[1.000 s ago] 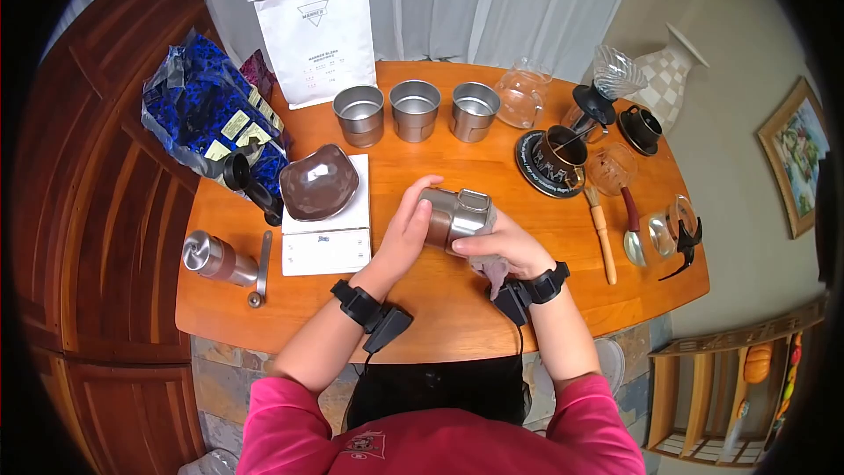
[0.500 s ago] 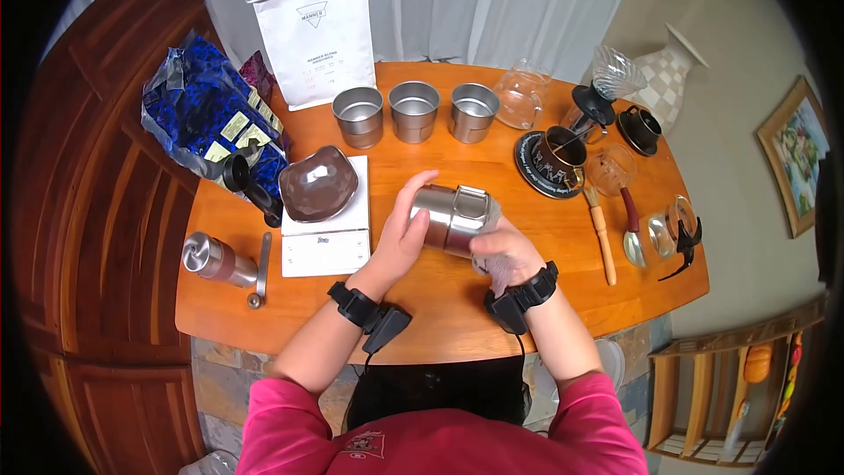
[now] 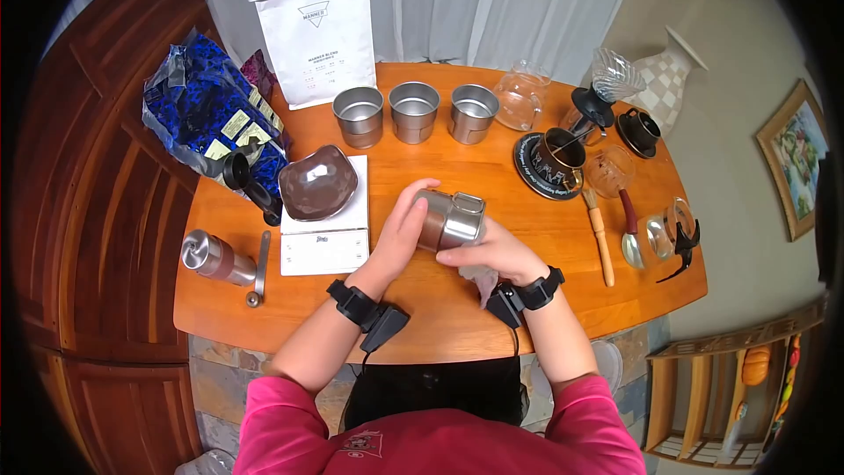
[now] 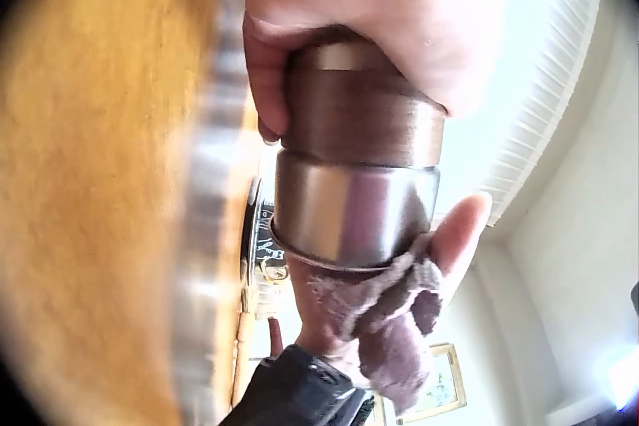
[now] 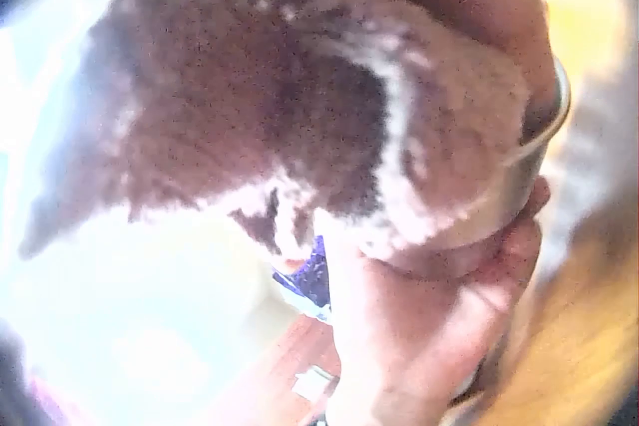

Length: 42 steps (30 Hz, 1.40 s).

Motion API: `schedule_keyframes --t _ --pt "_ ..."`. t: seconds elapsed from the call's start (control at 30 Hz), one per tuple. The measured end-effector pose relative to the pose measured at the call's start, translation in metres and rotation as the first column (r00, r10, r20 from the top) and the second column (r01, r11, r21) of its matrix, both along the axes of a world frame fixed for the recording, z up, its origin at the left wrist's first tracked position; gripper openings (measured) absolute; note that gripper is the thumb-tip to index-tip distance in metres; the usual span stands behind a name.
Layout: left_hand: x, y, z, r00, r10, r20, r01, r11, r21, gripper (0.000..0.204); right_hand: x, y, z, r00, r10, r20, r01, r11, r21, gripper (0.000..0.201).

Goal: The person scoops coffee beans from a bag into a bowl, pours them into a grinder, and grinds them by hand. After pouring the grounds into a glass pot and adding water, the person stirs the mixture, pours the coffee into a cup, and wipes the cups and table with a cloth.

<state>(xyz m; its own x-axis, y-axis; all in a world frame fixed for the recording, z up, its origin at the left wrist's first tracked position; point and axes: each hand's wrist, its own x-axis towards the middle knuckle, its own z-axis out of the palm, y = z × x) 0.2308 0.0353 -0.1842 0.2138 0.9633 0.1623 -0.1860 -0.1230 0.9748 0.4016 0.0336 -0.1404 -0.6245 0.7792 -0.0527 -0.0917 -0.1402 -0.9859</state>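
My left hand (image 3: 400, 233) grips the steel cup (image 3: 450, 219) round its base, held above the tabletop (image 3: 492, 317) near the front edge. My right hand (image 3: 492, 252) pinches a soft cloth (image 3: 479, 280) against its rim. The smooth, stiff metal looks light and probably slippery, so holding round the body seems best.

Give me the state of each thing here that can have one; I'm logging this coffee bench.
Steel cup: tipped sideways, off the table, gripped by left hand.
Cloth: held by right hand against the cup.
Three steel cups: upright, look empty.
White coffee bag: standing.
Brown bowl: on the scale.
Hand grinder: lying down.
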Motion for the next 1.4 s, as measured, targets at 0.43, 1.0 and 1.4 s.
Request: schedule_keyframes --t 0.43,1.0,1.4 --pt "0.002 -0.006 0.013 0.999 0.006 -0.051 0.001 0.991 0.137 0.046 0.005 0.001 -0.001 0.963 -0.155 -0.220 0.106 0.970 -0.220 0.050" --pt "0.006 -0.005 0.006 0.988 0.095 -0.120 -0.072 0.980 0.187 0.041 0.005 0.001 -0.002 0.938 -0.136 -0.320 0.031 0.950 -0.312 0.051" --pt "0.008 -0.008 0.009 0.982 0.047 -0.182 -0.009 0.979 0.204 0.046 0.013 0.004 0.011 0.961 -0.194 -0.197 0.149 0.964 -0.220 0.044"
